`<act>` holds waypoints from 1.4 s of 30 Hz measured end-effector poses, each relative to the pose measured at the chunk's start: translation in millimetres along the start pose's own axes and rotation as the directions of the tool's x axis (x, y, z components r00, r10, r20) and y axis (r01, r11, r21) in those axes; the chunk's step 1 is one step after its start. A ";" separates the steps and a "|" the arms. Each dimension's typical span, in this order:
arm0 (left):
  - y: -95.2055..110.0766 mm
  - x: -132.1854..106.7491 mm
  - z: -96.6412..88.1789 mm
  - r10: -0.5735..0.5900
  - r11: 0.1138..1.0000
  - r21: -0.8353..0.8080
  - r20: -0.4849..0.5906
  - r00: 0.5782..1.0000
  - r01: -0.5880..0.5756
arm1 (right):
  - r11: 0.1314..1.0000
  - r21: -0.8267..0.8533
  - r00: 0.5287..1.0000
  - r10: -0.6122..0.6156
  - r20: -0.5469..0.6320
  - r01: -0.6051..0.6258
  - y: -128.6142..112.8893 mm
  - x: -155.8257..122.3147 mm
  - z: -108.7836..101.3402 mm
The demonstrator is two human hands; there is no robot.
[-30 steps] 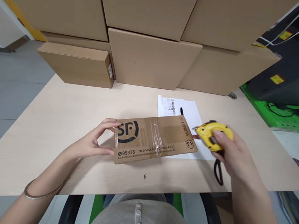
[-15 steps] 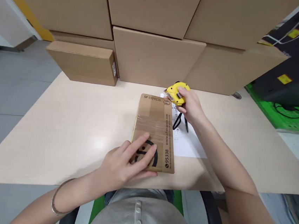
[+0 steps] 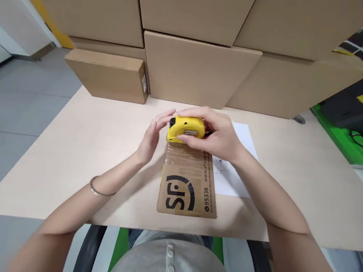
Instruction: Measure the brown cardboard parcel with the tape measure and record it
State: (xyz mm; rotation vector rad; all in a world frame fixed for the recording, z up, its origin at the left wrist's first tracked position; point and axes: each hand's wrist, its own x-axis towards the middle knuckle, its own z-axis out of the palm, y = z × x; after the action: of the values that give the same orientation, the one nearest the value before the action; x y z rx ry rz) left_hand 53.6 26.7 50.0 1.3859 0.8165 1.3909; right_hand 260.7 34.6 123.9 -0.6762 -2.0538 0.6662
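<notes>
A flat brown SF Express parcel (image 3: 188,183) lies lengthwise on the pale wooden table (image 3: 70,159), logo end toward me. My right hand (image 3: 215,135) is closed round a yellow tape measure (image 3: 185,129) and holds it on the parcel's far end. My left hand (image 3: 152,135) is at the tape measure's left side, fingers stretched upward and touching its end. A metal bangle sits on my left wrist.
A white sheet of paper (image 3: 240,158) lies under the parcel's right side. Large cardboard boxes (image 3: 200,69) are stacked along the table's far edge, with a smaller carton (image 3: 107,75) at the left. A black and green machine (image 3: 357,110) stands at the right.
The parcel was turned from sideways to lengthwise. My right hand brought the tape measure from the right onto the parcel's far end. My left hand left the parcel's near end and rose to the tape measure.
</notes>
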 end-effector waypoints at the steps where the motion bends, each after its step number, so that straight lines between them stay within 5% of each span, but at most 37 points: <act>1: -4.2 4.3 6.5 -0.055 0.994 -0.099 0.010 0.998 0.056 | 0.999 -0.018 0.999 -0.046 0.029 0.046 0.5 2.6 3.5; 6: -19.3 3.0 17.8 -0.100 0.939 -0.326 0.053 0.994 0.112 | 0.986 -0.092 0.987 -0.133 0.086 0.141 -0.7 4.4 -2.1; 10: -28.3 2.8 7.9 -0.020 0.959 -0.278 0.116 0.993 0.052 | 0.981 -0.184 0.996 -0.045 0.078 0.059 -1.8 -11.9 -30.6; 18: -23.6 6.5 5.1 -0.063 0.959 -0.260 0.184 0.981 0.111 | 0.959 -0.250 0.990 0.113 -0.084 -0.130 8.9 -67.0 -80.8; 27: -23.1 9.0 6.0 -0.096 0.981 -0.151 0.164 0.982 0.121 | 0.947 -0.224 0.966 0.199 -0.164 -0.233 10.5 -74.2 -66.8; 35: -22.0 8.1 4.0 -0.106 0.970 -0.199 0.184 0.977 0.142 | 0.945 -0.286 0.985 0.130 -0.116 -0.159 -7.6 -63.2 -72.5; 42: -29.5 6.6 1.1 0.000 0.992 -0.121 0.194 0.981 0.024 | 0.925 -0.342 0.974 0.206 0.089 -0.165 -25.3 -26.3 -28.5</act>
State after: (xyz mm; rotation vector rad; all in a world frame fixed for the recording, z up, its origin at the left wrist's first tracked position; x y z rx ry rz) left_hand 60.6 41.6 24.6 1.3929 0.6010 1.2530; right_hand 292.1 4.9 140.3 -1.0589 -2.2622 0.4777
